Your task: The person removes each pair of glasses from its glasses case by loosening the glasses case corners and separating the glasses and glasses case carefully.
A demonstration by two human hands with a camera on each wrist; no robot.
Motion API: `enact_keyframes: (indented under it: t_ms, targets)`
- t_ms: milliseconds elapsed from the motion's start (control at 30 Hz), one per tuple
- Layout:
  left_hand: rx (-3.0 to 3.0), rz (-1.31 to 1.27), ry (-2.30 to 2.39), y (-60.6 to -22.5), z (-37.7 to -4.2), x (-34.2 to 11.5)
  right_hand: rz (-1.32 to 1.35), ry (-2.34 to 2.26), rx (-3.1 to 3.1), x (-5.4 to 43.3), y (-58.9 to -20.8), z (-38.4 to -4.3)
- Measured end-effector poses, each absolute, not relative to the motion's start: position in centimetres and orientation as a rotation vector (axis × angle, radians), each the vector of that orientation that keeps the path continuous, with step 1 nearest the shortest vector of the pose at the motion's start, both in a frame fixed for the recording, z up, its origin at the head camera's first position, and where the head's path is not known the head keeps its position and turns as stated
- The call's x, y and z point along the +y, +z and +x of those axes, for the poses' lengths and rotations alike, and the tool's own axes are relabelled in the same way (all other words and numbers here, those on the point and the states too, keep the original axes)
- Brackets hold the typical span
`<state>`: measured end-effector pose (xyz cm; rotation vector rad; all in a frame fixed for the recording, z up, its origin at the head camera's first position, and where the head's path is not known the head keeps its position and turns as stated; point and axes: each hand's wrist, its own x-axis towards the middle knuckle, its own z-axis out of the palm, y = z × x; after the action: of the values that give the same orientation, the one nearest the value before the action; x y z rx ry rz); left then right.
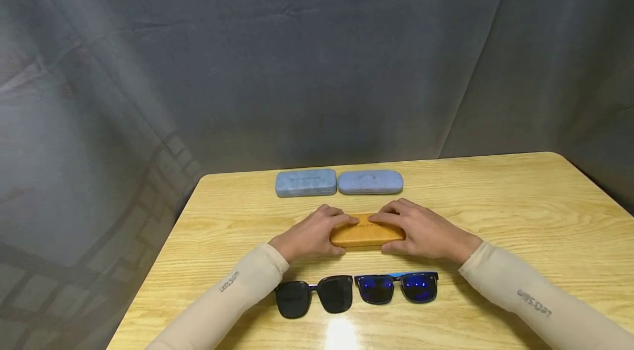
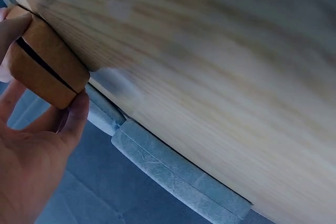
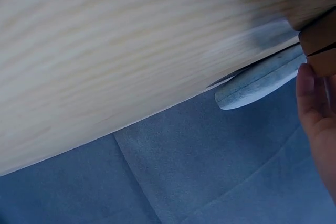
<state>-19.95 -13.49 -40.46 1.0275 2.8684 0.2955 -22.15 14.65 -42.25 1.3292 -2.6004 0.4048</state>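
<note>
An orange-brown glasses case [image 1: 367, 234] with dark lettering on its lid lies between both hands on the table. My left hand [image 1: 313, 233] grips its left end, thumb at the near side and fingers over the lid. The right hand [image 1: 424, 229] holds the right end in the same way. In the left wrist view, a dark gap runs between the case's [image 2: 50, 51] lid and base. Nearer to me lie black sunglasses [image 1: 335, 294] and, just right of them, sunglasses with blue-tinted lenses [image 1: 419, 287].
Behind the hands, a grey-blue glasses case [image 1: 306, 183] and a rounder lavender-blue one [image 1: 370, 181] stand side by side near the far edge of the wooden table [image 1: 495, 196]. Grey cloth [image 1: 317, 64] hangs beyond that edge.
</note>
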Motion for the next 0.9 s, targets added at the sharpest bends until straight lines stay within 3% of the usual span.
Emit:
enact_keyframes:
  t_ms: [900]
  targets:
    - [2.856, 1.019, 0.363, -40.7, -20.2, -13.6, 1.396, 0.326, -2.641, 14.5, -41.0, -22.4]
